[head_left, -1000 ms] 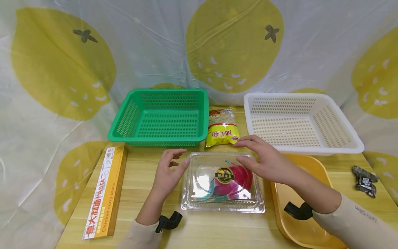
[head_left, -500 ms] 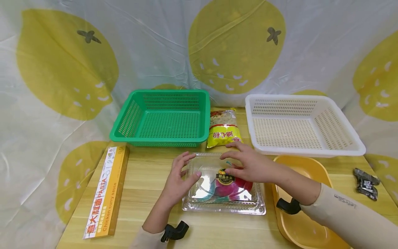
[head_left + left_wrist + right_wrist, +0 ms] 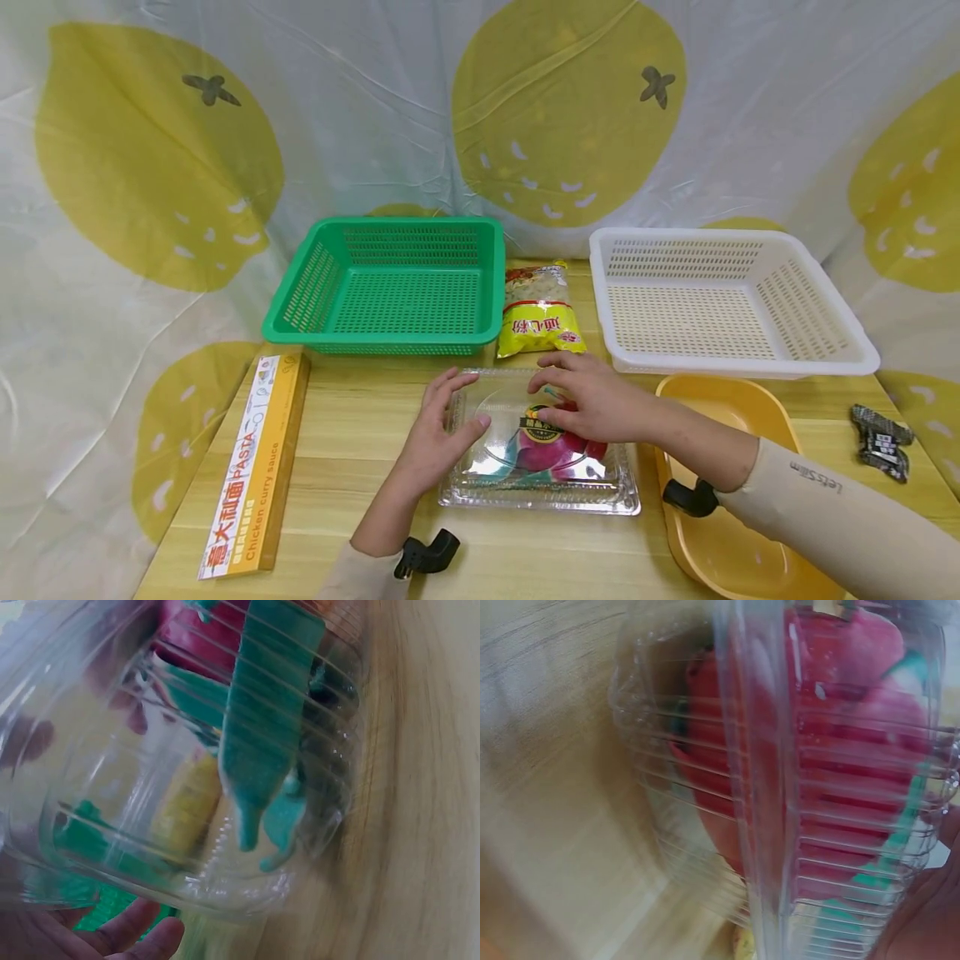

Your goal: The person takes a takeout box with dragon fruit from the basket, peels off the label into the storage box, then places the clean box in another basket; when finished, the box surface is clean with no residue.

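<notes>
A clear plastic clamshell fruit box [image 3: 495,458] with a black and gold label lies closed on the table. Through its walls show a pink-red item [image 3: 551,456] and green pieces [image 3: 266,712], whose kind I cannot tell. My left hand [image 3: 438,437] is at the box's left side, thumb over the lid and fingers loosely bent. From the right, my right hand [image 3: 600,400] reaches over the lid with bent fingers, hiding part of the contents. Whether the fingertips touch the plastic is not clear. Neither hand grips anything.
Behind the box are a green basket [image 3: 384,337], a yellow bag of macaroni [image 3: 538,317] and a white basket [image 3: 750,367]. A pasta box [image 3: 255,467] lies left. Under my right forearm is an orange-yellow tray [image 3: 675,533]; small black packets [image 3: 881,442] lie far right.
My left hand has moved right onto the fruit box's left side. My right hand has come left and lies over the lid. The box has barely moved.
</notes>
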Tool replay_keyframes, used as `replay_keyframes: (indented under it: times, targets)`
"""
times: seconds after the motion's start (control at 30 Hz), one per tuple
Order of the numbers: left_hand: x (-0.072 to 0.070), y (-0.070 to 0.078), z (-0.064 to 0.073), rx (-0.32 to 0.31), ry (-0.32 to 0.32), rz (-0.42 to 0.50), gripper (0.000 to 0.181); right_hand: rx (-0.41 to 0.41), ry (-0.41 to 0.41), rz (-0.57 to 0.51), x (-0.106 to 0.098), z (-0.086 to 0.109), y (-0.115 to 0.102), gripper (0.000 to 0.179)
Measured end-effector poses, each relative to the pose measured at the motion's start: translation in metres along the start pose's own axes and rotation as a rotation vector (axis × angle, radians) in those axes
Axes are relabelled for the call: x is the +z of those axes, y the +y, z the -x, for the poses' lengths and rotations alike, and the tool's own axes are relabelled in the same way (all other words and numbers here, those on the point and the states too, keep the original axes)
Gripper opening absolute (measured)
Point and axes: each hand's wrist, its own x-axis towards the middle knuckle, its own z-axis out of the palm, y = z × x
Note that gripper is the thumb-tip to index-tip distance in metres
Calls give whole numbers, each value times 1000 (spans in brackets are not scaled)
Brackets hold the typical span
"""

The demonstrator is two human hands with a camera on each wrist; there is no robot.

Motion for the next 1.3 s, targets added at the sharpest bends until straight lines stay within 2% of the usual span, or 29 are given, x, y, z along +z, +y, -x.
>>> replay_keyframes:
  times: [0.37,0.67,0.9,1.3]
  targets:
    - [-2,-7,0,-27,-26,-31,59,3,2,-35,5,-2,-2,11]
    - [-4,-9,-1,-48,-28,-41,53,17,-3,-54,8,-2,-1,9]
    - [-5,-9,-2,-48,-31,-67,51,14,6,-49,9,-1,0,6]
    - [-4,-11,-3,-35,-35,-52,51,36,7,-98,9,-1,2,8]
